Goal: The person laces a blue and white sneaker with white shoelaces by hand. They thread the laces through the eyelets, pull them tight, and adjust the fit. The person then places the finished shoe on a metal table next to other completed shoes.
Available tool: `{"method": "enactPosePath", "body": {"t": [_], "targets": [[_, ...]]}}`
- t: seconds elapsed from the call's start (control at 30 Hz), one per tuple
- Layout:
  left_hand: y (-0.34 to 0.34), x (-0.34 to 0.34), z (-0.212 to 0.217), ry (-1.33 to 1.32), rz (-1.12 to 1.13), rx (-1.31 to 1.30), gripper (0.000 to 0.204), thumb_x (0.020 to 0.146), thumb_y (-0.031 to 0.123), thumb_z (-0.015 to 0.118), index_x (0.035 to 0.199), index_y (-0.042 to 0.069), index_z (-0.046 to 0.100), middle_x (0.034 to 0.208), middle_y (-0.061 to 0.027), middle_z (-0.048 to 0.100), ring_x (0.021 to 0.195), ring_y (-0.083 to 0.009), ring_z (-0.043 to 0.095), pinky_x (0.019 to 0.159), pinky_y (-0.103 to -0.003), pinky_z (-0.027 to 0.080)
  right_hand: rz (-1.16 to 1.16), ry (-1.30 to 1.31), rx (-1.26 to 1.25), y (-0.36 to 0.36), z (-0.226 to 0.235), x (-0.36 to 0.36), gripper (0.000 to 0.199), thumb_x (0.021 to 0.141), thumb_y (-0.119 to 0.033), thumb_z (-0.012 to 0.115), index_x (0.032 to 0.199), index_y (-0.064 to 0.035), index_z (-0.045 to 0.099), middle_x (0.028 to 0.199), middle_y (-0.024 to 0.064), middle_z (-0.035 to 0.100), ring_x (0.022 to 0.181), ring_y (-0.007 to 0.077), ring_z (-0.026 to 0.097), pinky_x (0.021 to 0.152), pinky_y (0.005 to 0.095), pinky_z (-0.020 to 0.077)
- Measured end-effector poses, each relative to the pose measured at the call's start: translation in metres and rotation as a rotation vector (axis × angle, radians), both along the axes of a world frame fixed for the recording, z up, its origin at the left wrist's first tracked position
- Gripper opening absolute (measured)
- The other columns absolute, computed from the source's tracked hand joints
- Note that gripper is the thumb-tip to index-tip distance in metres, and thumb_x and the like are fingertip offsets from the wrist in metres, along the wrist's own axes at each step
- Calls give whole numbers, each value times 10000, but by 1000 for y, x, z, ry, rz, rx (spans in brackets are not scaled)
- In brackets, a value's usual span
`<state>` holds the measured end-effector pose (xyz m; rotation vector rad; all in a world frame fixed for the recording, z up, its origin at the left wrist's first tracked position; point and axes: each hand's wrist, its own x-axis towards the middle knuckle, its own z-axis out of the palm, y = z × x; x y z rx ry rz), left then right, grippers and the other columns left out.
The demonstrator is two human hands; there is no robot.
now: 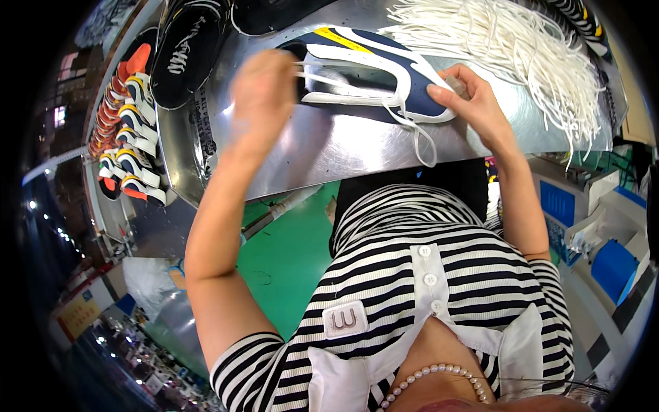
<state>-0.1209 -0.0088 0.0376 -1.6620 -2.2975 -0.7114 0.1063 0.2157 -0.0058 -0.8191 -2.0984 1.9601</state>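
A navy shoe upper (427,88) with white trim and a yellow stripe lies on the metal tabletop (322,147). My right hand (477,103) grips its toe end, thumb on top and fingers curled behind; a small brownish piece shows by those fingers, its kind unclear. White shoelace (329,77) strands run along the opening to my left hand (264,93), which is closed on them at the other end and smeared by motion. A loose loop of lace hangs toward me from the toe end, over the tabletop's near side.
A heap of white shoelaces (504,51) covers the far right of the table. Black shoes (189,58) stand at the far left. Beyond the left edge are rows of white, navy and orange shoe uppers (134,127). Blue and white equipment (604,233) stands at the right.
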Motion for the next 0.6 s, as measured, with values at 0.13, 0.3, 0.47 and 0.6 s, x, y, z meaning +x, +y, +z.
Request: {"method": "enactPosePath", "body": {"t": [0.13,0.3,0.47,0.6], "targets": [[-100,-78,28,224,368,-14,85,881,58,613,939,1,637,932,-149,646,884,-335,619,785,-409,492,-19,19,-12,26,9,27,319,844,-300,747,1033,-70,634,853,-26,631,775,46,539,713,189,401],[-160,-87,17,182,621,-203,106,930,77,598,972,-11,641,955,-145,651,854,-284,627,760,-372,497,-19,-56,7,41,-20,40,406,816,-359,776,1032,-38,654,854,16,644,788,89,571,736,251,454],[7,69,75,-693,-604,-15,69,778,-32,662,840,-14,638,968,-131,661,796,-162,604,695,-276,472,-118,-51,484,32,-16,30,417,849,-350,733,1088,-16,658,897,108,677,824,168,622,751,292,484],[30,71,52,-742,-193,82,54,829,-14,681,863,-22,640,952,-105,646,732,-120,564,664,-237,451,-270,40,508,26,-6,22,308,853,-318,717,985,-41,688,820,124,679,716,236,645,670,329,498]]}}
